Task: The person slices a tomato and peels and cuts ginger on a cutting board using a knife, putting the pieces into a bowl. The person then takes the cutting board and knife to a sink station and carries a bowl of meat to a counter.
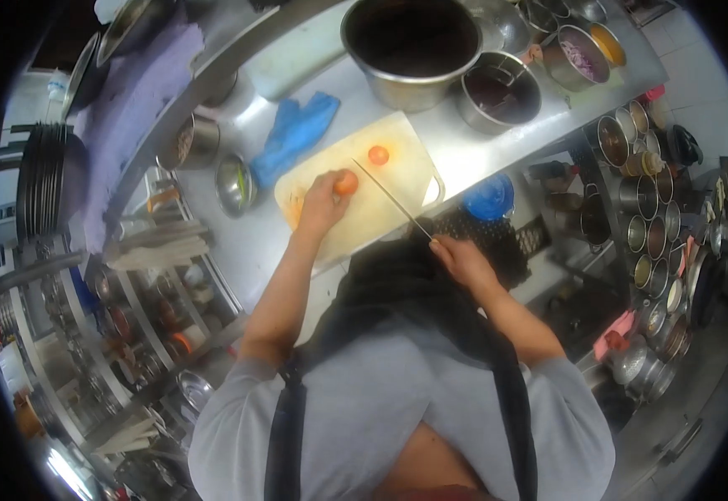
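Note:
On the pale cutting board [360, 225], my left hand [322, 205] has its fingers closed round a tomato [346, 182]. My right hand [464, 263] grips a knife [390, 196] by its handle, the long thin blade slanting up and left across the board, just right of the held tomato. Beyond the blade lies a smaller orange-red tomato piece [378, 155], apart from both hands. Whether the held tomato has been cut cannot be made out.
Behind the board stand a large dark-filled pot [414, 88] and a smaller pot [500, 117]. A blue cloth or glove [297, 134] touches the board's left side, near a metal bowl [235, 185]. Farther right is a pot with chopped purple pieces [578, 60].

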`<action>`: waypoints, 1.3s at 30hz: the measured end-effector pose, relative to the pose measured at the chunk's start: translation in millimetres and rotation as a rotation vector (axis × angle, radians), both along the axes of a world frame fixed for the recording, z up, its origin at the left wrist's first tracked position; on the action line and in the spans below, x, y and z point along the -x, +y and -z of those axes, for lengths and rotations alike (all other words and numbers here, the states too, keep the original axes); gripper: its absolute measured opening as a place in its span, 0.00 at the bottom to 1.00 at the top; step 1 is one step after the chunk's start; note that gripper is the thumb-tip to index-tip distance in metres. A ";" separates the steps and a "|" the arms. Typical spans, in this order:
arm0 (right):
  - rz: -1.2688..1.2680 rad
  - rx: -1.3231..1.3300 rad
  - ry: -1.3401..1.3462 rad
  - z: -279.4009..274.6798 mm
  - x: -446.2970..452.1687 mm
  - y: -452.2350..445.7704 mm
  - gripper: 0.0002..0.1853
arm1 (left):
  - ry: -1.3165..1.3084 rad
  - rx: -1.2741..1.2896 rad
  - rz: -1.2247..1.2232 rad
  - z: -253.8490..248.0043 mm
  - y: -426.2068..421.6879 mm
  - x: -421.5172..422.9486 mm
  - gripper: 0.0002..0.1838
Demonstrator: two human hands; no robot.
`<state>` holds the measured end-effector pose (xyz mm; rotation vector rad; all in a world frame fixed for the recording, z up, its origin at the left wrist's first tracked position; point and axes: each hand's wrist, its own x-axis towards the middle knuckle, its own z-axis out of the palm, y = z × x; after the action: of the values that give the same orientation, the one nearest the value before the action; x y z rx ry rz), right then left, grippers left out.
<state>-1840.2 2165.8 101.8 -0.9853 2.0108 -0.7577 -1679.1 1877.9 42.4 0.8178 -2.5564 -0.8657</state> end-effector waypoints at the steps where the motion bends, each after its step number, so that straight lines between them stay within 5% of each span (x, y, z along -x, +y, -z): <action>1: -0.031 -0.038 -0.045 -10.2 -1.2 0.3 0.18 | -0.034 -0.036 -0.027 -0.9 9.0 -11.1 0.22; 10: -0.135 -0.093 -0.063 -25.6 0.1 -17.7 0.16 | -0.014 -0.028 -0.064 -3.7 15.6 -16.3 0.20; 18: -0.225 -0.107 -0.073 41.7 -16.1 -63.5 0.21 | 0.002 -0.096 -0.080 -22.9 13.0 -15.6 0.19; 21: -0.233 -0.084 -0.088 42.8 -16.6 -63.7 0.22 | -0.112 -0.077 -0.026 -32.0 6.1 -10.4 0.19; 23: -0.248 -0.094 -0.074 39.9 -15.0 -65.4 0.22 | -0.420 0.071 0.171 -34.6 -7.6 -1.9 0.20; 28: -0.254 -0.086 -0.063 29.1 -13.3 -54.6 0.23 | -0.543 0.027 0.267 -47.9 -18.0 11.0 0.20; 30: -0.197 0.053 0.010 33.0 -10.1 -30.8 0.14 | -0.551 -0.009 0.252 -49.6 -12.2 7.2 0.21; 36: -0.137 -0.069 0.043 -11.9 6.9 36.0 0.14 | -0.240 0.087 0.110 -20.8 -5.8 -11.1 0.20; 39: -0.066 -0.110 0.040 -21.6 4.7 41.9 0.14 | -0.094 -0.068 0.002 -16.8 4.6 -14.5 0.25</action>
<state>-1844.8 2207.6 123.4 -1.0040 2.0210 -0.5896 -1664.5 1882.5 59.2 0.8959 -2.6219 -0.9407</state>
